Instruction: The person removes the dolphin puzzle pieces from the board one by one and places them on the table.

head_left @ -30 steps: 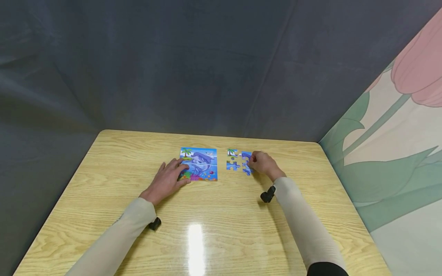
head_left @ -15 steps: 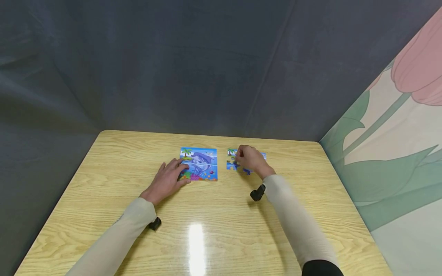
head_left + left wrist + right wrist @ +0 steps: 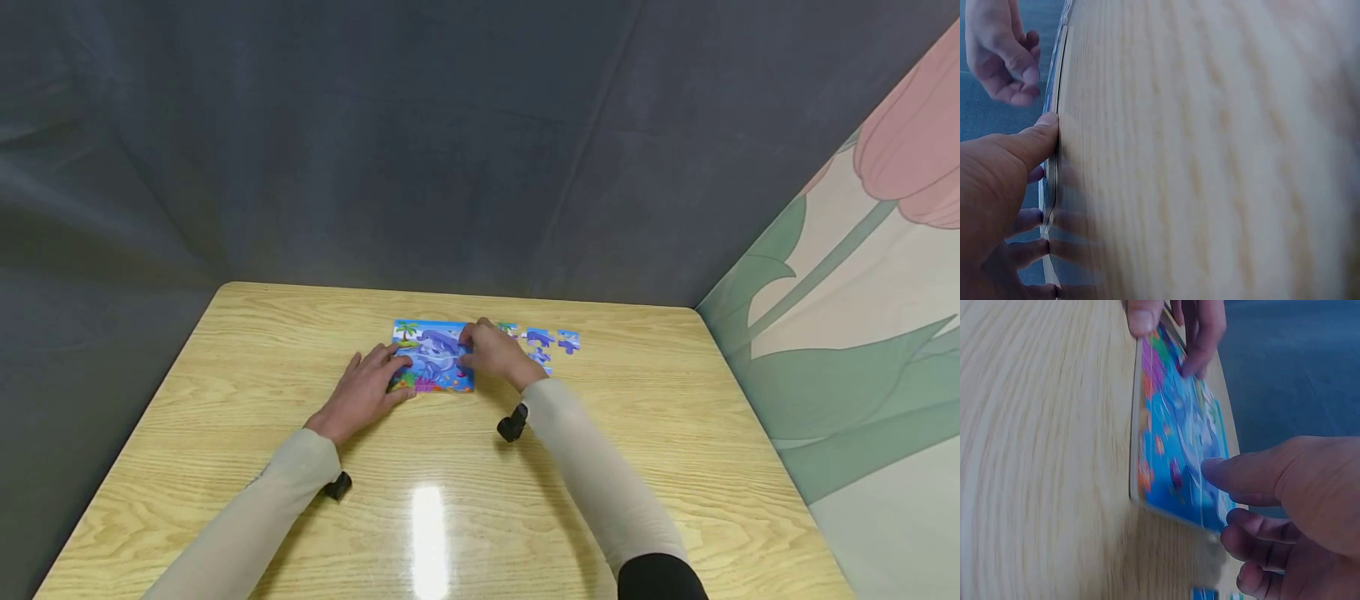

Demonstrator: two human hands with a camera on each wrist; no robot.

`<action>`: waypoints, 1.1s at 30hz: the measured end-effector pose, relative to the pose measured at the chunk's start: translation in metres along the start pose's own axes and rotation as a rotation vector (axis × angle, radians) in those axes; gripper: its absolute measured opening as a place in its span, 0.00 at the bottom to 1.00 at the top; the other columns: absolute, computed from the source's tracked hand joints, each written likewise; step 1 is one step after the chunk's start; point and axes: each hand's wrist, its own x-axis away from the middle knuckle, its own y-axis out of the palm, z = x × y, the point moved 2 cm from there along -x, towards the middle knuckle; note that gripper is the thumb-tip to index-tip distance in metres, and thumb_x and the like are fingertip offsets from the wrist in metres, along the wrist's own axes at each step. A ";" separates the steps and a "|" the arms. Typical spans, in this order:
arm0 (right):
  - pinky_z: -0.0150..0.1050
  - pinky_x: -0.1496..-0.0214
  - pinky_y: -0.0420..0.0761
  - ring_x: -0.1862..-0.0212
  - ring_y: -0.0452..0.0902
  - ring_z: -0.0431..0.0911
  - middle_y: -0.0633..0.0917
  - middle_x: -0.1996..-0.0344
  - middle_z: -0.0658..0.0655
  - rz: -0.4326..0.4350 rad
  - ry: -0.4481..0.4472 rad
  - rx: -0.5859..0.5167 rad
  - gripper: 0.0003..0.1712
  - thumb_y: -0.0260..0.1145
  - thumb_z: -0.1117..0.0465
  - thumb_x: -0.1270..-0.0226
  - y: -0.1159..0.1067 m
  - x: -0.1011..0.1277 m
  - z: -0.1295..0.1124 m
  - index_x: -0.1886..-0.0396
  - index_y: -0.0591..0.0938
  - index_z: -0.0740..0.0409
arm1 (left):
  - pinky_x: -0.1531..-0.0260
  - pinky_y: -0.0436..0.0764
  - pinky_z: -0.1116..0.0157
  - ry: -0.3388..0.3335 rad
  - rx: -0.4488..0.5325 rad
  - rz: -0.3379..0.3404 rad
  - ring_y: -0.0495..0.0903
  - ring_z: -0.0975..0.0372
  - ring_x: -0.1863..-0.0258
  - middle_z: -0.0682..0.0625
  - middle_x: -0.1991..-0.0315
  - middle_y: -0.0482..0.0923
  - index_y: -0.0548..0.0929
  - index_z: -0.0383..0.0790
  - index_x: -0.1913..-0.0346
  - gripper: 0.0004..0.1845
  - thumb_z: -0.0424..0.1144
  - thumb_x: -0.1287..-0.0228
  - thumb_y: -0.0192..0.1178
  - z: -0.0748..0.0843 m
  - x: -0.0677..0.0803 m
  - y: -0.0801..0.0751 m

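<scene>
Head view shows the dolphin puzzle board [image 3: 432, 356] lying flat between both hands, left hand [image 3: 365, 392] with straight fingers pressing its left edge, right hand [image 3: 495, 354] curled over its right edge (grip contents unclear), loose puzzle pieces [image 3: 551, 342] just right.

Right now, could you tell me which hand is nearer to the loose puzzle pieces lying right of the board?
The right hand, at the puzzle board right edge, just left of the loose pieces. The left hand rests on the board's far side.
</scene>
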 end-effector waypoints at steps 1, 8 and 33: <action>0.46 0.47 0.78 0.54 0.73 0.48 0.75 0.48 0.55 -0.005 -0.003 0.008 0.22 0.69 0.55 0.33 0.002 -0.002 -0.003 0.43 0.79 0.56 | 0.27 0.52 0.33 -0.002 0.001 -0.004 0.54 0.45 0.22 0.43 0.23 0.58 0.72 0.51 0.32 0.30 0.60 0.32 0.58 0.000 0.000 0.000; 0.47 0.46 0.79 0.52 0.75 0.48 0.74 0.44 0.56 -0.048 0.017 0.064 0.26 0.69 0.53 0.33 0.010 -0.012 -0.013 0.37 0.76 0.54 | 0.28 0.53 0.32 0.011 -0.004 0.002 0.56 0.44 0.22 0.42 0.23 0.59 0.72 0.50 0.32 0.30 0.59 0.32 0.58 0.001 -0.001 -0.001; 0.45 0.48 0.78 0.53 0.72 0.48 0.73 0.50 0.51 -0.160 0.062 0.118 0.23 0.72 0.53 0.37 0.003 -0.028 -0.020 0.45 0.77 0.49 | 0.28 0.54 0.33 0.008 -0.017 0.015 0.57 0.44 0.23 0.43 0.24 0.60 0.73 0.50 0.32 0.30 0.59 0.33 0.59 -0.001 0.000 0.001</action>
